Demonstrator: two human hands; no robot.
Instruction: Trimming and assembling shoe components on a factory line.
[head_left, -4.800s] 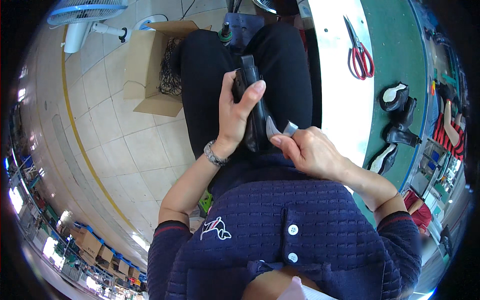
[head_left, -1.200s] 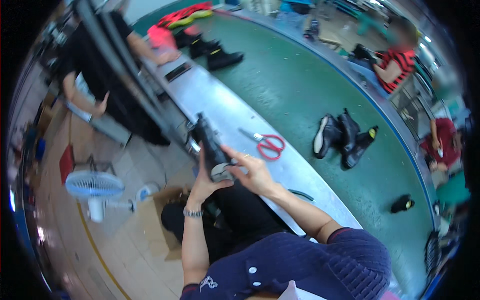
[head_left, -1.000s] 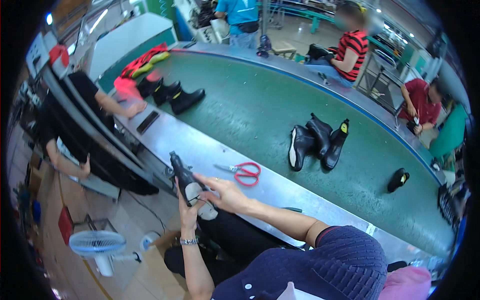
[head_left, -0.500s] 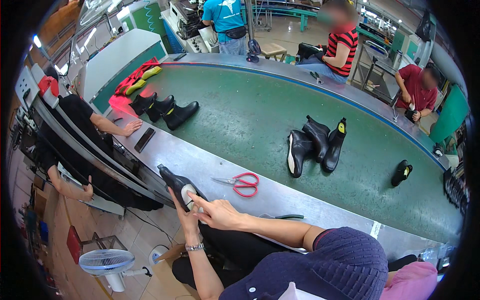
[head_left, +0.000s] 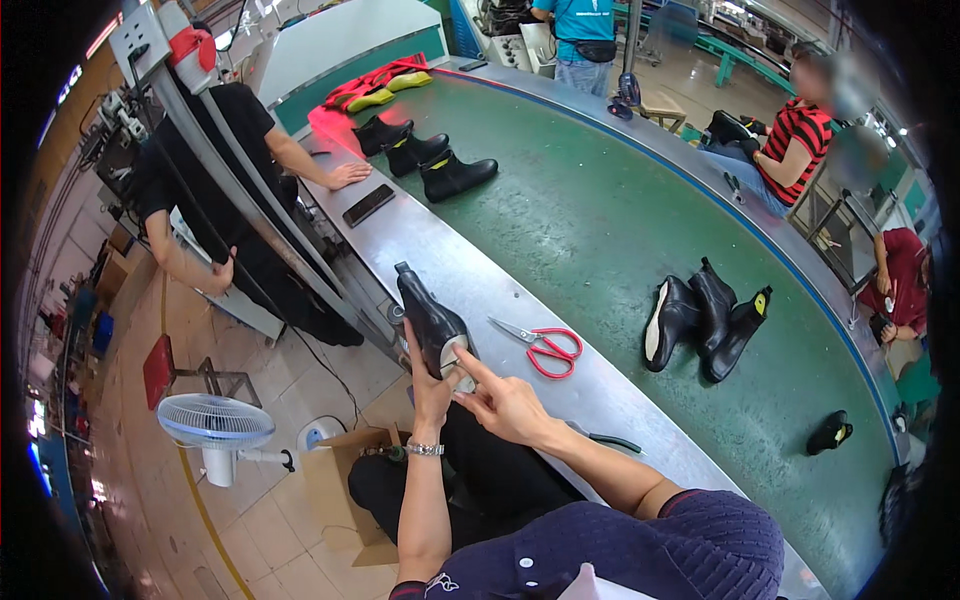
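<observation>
"Count, please, left to right?"

"One fan (head_left: 215, 422), eight o'clock from my feed's centre. One phone (head_left: 369, 205), ten o'clock. Three black boots (head_left: 415, 155), eleven o'clock."

"And the boot in work?"

"One dark boot (head_left: 428, 310), just off centre at eight o'clock, beside the metal ledge (head_left: 455, 245). I see the left hand (head_left: 432, 395) clasping it along its left side."

"The other hand?"

"Right hand (head_left: 513, 410), five o'clock: one forefinger on the boot's pale patch (head_left: 450, 351). From here I can't tell whether its other fingers grasp anything."

"Farther right?"

"One pair of red-handled scissors (head_left: 530, 337), four o'clock; one green-handled tool (head_left: 615, 441), near five; three clustered boots (head_left: 712, 305), three o'clock; one lone shoe (head_left: 828, 435), four o'clock."
</observation>
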